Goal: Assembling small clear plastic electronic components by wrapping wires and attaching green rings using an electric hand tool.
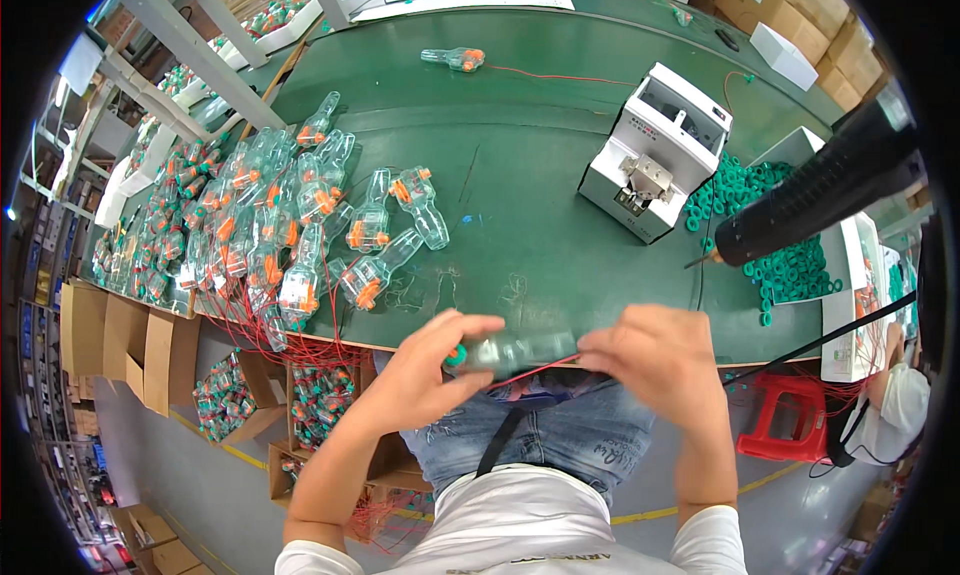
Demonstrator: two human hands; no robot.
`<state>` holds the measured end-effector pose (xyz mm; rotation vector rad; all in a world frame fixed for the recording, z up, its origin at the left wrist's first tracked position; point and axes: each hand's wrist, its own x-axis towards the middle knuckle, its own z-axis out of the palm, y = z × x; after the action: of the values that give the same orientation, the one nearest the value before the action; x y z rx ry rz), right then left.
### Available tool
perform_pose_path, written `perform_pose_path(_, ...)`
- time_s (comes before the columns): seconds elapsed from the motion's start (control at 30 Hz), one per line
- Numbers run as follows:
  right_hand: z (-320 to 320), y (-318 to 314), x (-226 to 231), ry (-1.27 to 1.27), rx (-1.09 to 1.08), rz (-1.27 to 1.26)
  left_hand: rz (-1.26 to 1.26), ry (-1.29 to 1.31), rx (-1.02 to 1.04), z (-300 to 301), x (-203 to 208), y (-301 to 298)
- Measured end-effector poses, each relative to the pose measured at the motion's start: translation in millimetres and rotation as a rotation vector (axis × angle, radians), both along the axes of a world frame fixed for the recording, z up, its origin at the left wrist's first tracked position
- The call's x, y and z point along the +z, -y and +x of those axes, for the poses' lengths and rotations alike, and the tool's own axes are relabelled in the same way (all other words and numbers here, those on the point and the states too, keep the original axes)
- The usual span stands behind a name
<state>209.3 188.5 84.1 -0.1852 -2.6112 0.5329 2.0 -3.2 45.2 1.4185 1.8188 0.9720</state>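
Note:
A clear plastic bottle-shaped housing (pixel 525 349), smeared by motion, lies crosswise between my hands at the table's near edge. A green ring or cap (pixel 457 355) marks its left end, where the thumb and fingers of my left hand (pixel 425 370) close around it. My right hand (pixel 655 360) is closed at the other end, pinching a red wire (pixel 535 372) that runs along the housing's near side. Whether those fingers also grip the housing is hard to see. Similar clear housings with orange parts (pixel 370 275) lie left of my hands.
A white-and-black machine (pixel 660 150) stands right of centre on the green table (pixel 520 225). Green rings (pixel 795 270) spill from a white box beside it. A black power screwdriver (pixel 820 195) hangs over them. Cardboard boxes (pixel 170 360) and a red stool (pixel 785 415) are below.

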Motion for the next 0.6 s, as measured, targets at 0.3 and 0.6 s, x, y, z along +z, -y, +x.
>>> perform_pose_path(0.3, -6, 63, -33, 0.292, 0.517, -0.387, 0.356, 0.2, -0.031, -4, -2, -6)
perform_pose_path(0.6, -16, 43, -29, 0.112, 0.283, -0.359, 0.056, 0.312, -0.545, -11, 8, 6)
